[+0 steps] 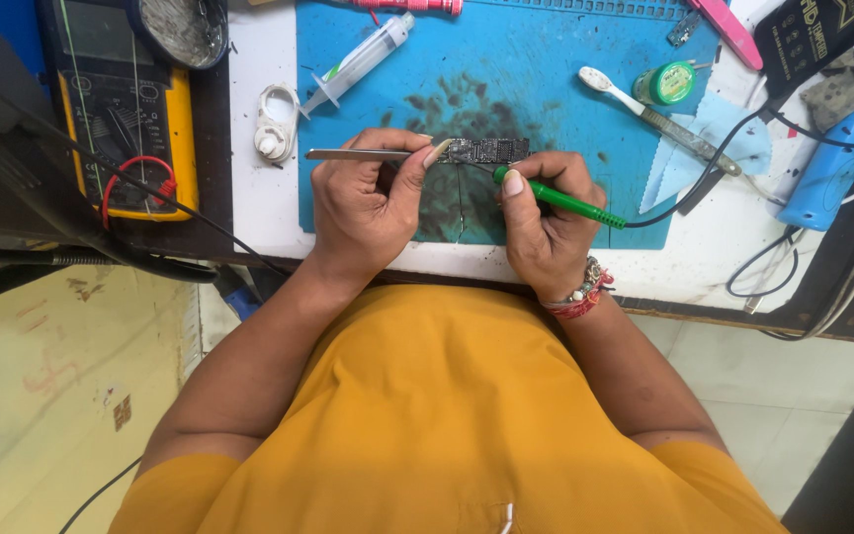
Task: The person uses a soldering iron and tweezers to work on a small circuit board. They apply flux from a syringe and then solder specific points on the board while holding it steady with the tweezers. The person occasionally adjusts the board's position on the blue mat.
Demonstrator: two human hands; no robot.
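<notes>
- A small dark circuit board is seen on the stained blue work mat, near the middle of the desk, between the two hands.
- The left hand is closed around metal tweezers, whose tips are laid at the board's left end; the thumb appears to press beside that edge.
- The right hand is closed around a green-handled soldering iron, gripped like a pen, its tip directed at the board's lower left part. Whether the tip is touching cannot be told.
- The board is judged to be light, thin and stiff — easily slid across the mat if not pinned, and fragile where tiny parts stand on its face.
- It is best held by its bare edges or ends, never across the populated surface; a tweezer grip at the rim would serve.
- The iron is to be taken only by the green handle, since the metal end is presumably hot, and its black cable may drag.
- Nearby are left a syringe, a white brush, a small green tin and a yellow multimeter — all apart from the hands.
</notes>
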